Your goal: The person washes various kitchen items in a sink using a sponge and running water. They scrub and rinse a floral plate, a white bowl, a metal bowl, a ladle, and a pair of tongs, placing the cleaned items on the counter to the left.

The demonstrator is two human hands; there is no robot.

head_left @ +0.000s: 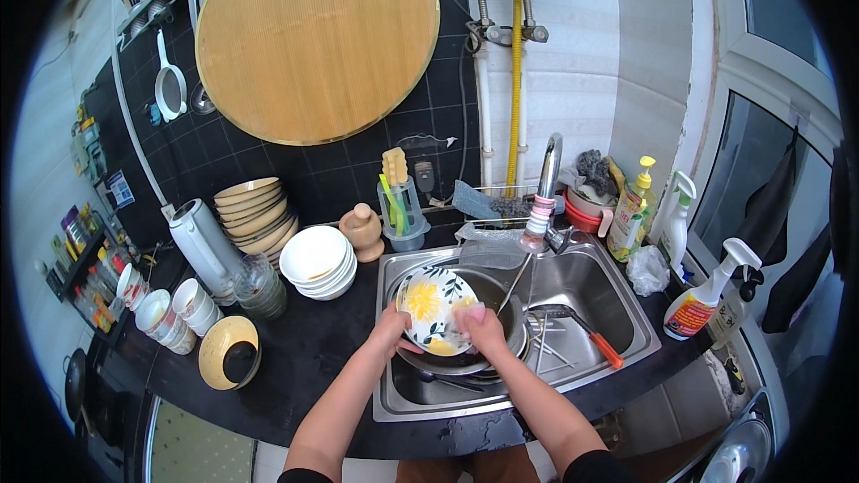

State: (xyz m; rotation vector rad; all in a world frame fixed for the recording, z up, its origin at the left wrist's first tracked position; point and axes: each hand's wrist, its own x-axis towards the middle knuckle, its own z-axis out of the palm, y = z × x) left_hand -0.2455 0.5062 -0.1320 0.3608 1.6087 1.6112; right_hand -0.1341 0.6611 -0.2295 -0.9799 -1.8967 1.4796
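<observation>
Over the left sink bowl I hold a white plate (428,302) with yellow flowers and dark green leaves, tilted toward me. My left hand (391,329) grips its left rim. My right hand (487,333) is closed on a pink sponge (469,314), which presses against the plate's right side. Beneath the plate sits a round metal basin (484,283), partly covered by it, with a thin handle leaning out. The faucet (541,206) stands behind; a thin stream of water seems to fall near the basin's right edge.
In the right bowl of the steel sink (624,291) lie a red-handled utensil (607,351) and several sticks. Stacked white bowls (318,259), tan bowls (255,215) and cups (195,304) stand left. Spray bottles (702,300) and a soap bottle (632,215) line the right.
</observation>
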